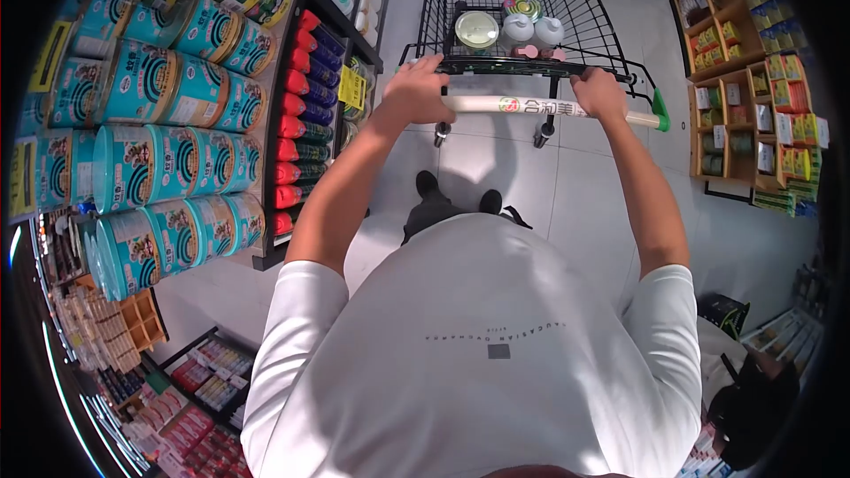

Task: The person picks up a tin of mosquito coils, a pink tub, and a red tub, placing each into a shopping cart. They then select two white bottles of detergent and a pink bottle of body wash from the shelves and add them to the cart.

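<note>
Both of my hands are on the pale handle (549, 107) of a black wire shopping cart (522, 65). My left hand (416, 91) wraps round the handle's left end. Toward the right end, my right hand (601, 94) is closed on the same bar, beside its green end cap (661, 111). Inside the cart, near the handle, sit a round tub with a pale lid (477, 29), a green-patterned round container (522, 6) and two white rounded bottles (533, 31). Pink parts show below the bottles.
On the left, shelves hold stacked teal tubs (146, 84) and red-capped cans (290, 127), close to my left arm. Wooden display racks (730, 106) with small packets stand on the right. Grey tiled floor (575, 177) lies under my feet. Another person (753, 398) is at the lower right.
</note>
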Demonstrator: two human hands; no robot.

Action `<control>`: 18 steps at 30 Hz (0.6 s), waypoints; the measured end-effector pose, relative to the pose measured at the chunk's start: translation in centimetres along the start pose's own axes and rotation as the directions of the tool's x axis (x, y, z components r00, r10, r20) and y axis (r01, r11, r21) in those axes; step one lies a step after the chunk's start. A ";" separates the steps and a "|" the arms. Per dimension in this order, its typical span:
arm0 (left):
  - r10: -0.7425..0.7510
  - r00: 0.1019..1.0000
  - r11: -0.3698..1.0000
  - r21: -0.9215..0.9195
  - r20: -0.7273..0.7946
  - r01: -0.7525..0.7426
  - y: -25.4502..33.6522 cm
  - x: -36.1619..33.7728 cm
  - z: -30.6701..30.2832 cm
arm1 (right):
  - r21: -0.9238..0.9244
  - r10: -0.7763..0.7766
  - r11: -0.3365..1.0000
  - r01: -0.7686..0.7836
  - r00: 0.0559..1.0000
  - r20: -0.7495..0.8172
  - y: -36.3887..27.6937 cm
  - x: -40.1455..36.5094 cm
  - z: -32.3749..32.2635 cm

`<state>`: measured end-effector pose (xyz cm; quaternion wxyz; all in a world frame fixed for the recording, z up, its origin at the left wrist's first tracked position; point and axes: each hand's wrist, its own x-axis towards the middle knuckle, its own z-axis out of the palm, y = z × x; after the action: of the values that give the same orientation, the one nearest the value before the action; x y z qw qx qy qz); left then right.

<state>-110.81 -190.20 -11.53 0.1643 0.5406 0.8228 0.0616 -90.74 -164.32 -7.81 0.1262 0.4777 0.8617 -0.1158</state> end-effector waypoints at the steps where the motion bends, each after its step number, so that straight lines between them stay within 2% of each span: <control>1: 0.001 1.000 1.000 0.010 0.008 -0.001 0.1 0.2 0.0 | 0.006 0.005 1.000 -0.005 1.000 -0.021 0.1 0.2 0.1; 9: 0.069 0.993 0.998 0.020 -0.094 -0.067 -0.7 0.9 1.4 | 0.026 0.026 0.999 -0.025 0.998 -0.063 0.7 1.9 0.8; 18: 0.024 1.000 0.999 0.025 0.001 -0.024 -0.3 0.7 0.8 | 0.020 0.052 0.999 -0.051 0.995 -0.090 0.7 1.6 1.1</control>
<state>-111.08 -189.76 -12.50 0.1570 0.5523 0.8170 0.0532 -90.84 -163.06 -9.42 0.0857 0.5056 0.8528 -0.0985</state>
